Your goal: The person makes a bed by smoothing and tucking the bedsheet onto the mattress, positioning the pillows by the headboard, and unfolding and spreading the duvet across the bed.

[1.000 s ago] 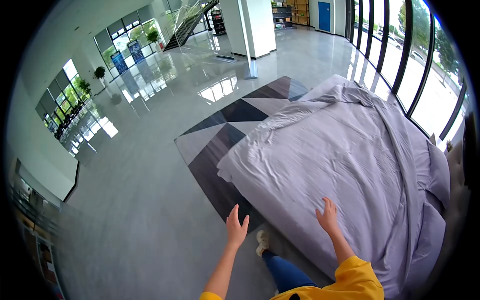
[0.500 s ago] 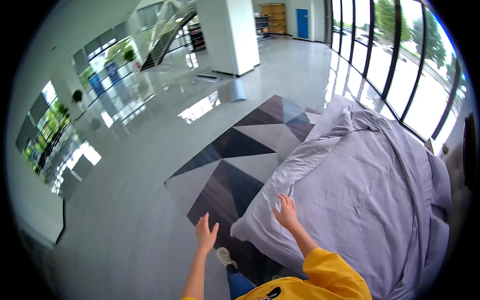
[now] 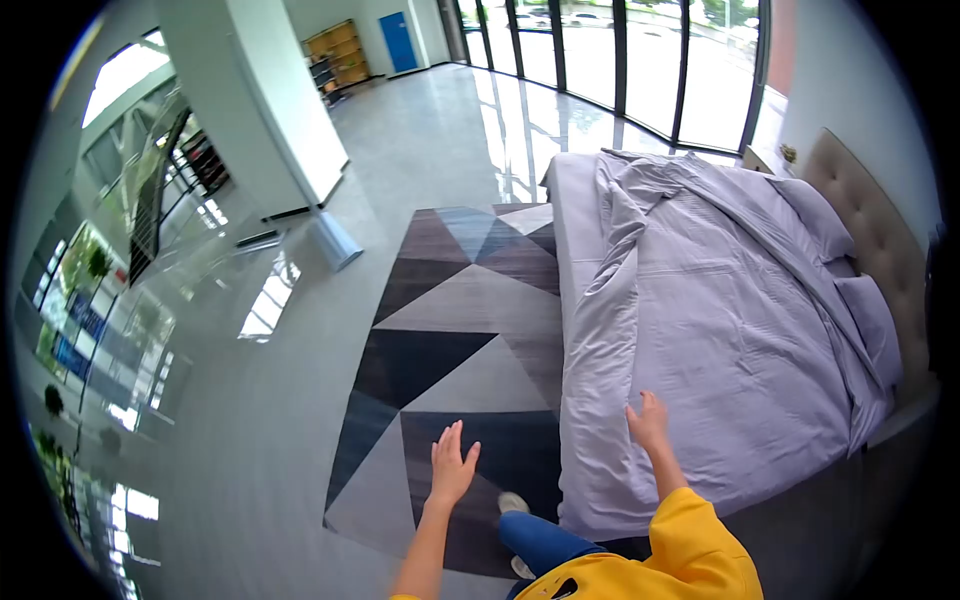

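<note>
A lavender-grey duvet [image 3: 715,330] lies over the bed, rumpled, with a folded ridge along its near-left side and another towards the pillows. My right hand [image 3: 648,418] is over the duvet's left part, fingers apart and holding nothing; whether it touches the cloth I cannot tell. My left hand [image 3: 454,464] hangs in the air above the patterned rug [image 3: 470,370], fingers stretched out, with nothing in it. Two pillows [image 3: 868,325] in the same colour rest against the beige tufted headboard [image 3: 865,205].
The rug of dark and grey triangles runs along the bed's left side, under my feet. A white pillar [image 3: 255,110] stands at the far left on the glossy floor [image 3: 260,420]. Tall dark-framed windows [image 3: 590,60] line the back, near a blue door [image 3: 398,42].
My view has turned to the right, so the headboard and pillows show more fully. Both hands stay raised and apart, and my feet have shifted along the rug beside the bed.
</note>
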The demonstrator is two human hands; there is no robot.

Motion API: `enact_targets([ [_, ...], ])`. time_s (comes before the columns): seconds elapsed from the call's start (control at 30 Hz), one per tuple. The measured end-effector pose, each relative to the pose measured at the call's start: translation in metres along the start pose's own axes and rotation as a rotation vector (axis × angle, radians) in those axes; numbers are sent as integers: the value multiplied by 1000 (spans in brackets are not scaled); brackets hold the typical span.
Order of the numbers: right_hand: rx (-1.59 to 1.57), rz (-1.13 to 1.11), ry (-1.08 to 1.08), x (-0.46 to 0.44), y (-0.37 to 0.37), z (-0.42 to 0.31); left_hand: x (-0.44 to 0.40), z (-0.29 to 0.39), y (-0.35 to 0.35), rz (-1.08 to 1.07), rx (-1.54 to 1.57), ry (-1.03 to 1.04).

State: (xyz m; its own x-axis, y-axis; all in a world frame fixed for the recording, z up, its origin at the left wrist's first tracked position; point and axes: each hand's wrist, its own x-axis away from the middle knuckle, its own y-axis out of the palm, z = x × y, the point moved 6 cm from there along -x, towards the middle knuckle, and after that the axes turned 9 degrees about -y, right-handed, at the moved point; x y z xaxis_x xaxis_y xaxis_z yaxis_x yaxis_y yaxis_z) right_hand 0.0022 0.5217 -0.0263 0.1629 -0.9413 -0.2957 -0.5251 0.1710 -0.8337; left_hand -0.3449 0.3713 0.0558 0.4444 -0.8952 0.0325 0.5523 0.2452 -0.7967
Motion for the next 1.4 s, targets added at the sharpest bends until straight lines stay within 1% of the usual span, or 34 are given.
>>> enact_targets([
  [0.07, 3, 35, 31, -19, 28, -18, -44, 2, 7, -94, 34, 64],
  [0.13, -19, 76, 62, -45, 57, -32, -95, -4, 12, -137, 1, 120],
  [0.2, -43, 36, 182, -85, 86, -45, -158, -8, 11, -195, -34, 187],
  [0.23, -43, 52, 203, -112, 95, -52, -188, -12, 13, -228, -22, 203],
  [0.3, -151, 53, 260, -140, 105, -66, -241, -4, 4, -257, -39, 291],
  [0.4, -159, 54, 314, -204, 115, -87, -322, 17, -5, -294, -48, 278],
  [0.43, -145, 70, 315, -226, 118, -94, -348, 24, -4, -294, -35, 295],
  [0.5, -163, 25, 254, -277, 135, -114, -404, 37, 2, -331, -29, 351],
  [0.6, -177, 74, 215, -360, 161, -130, -488, 62, 23, -367, -36, 440],
  [0.7, -166, 90, 218, -453, 194, -136, -586, 79, 38, -356, -41, 548],
  [0.73, -108, 129, 185, -482, 210, -134, -620, 81, 37, -341, -50, 590],
  [0.77, -100, 149, 216, -505, 219, -133, -657, 84, 37, -364, -53, 620],
  [0.83, -41, 95, 299, -554, 230, -125, -732, 95, 42, -396, -84, 618],
  [0.9, -12, 109, 378, -591, 240, -106, -788, 126, 49, -415, -46, 674],
  [0.97, 3, 99, 473, -608, 248, -85, -832, 157, 64, -458, 85, 692],
  [1.0, -41, 94, 582, -614, 253, -73, -850, 177, 75, -500, 151, 769],
  [1.03, -84, 100, 679, -628, 256, -55, -867, 193, 91, -505, 133, 840],
  [1.07, -77, 121, 690, -646, 257, -40, -887, 210, 107, -524, 127, 887],
  [1.13, -98, 112, 862, -661, 274, -6, -925, 240, 139, -584, 120, 954],
  [1.17, -103, 138, 872, -679, 282, 11, -948, 254, 155, -622, 89, 964],
  [1.3, -64, 169, 1031, -750, 311, 71, -1046, 310, 203, -675, -35, 992],
  [1.33, -27, 171, 1081, -773, 314, 86, -1074, 325, 215, -645, -68, 1038],
  [1.37, -12, 245, 1042, -809, 305, 95, -1103, 339, 228, -623, -103, 1083],
  [1.4, 5, 300, 1013, -842, 293, 99, -1133, 355, 238, -646, -98, 1088],
])
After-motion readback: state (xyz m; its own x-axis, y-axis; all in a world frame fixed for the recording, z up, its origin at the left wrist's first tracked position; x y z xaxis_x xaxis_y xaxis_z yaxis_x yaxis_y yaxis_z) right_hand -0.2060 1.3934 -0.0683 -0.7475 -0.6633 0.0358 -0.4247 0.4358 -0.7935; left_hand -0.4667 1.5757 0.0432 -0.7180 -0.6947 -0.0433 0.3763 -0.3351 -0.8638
